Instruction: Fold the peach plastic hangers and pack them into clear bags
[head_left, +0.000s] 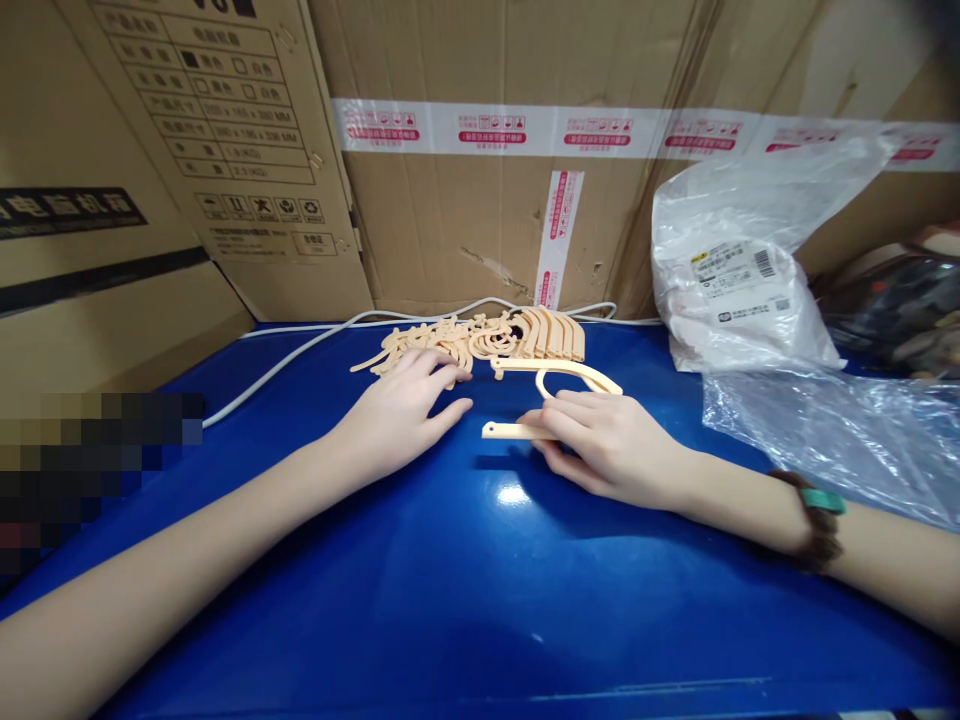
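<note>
My right hand pinches a beige plastic strip with a small hole at its end, just above the table. Beyond those fingers is a longer beige curved piece with a ring-like part below it; whether my hand touches it I cannot tell. My left hand has its fingers spread at the front edge of a pile of thin curved beige pieces. Its fingertips hide part of that pile. Several thicker curved beige pieces lie side by side at the pile's right.
A blue table carries everything. Cardboard boxes stand behind and at the left. A white cable runs along the back. On the right are a plastic bag with a label and a clear plastic sheet.
</note>
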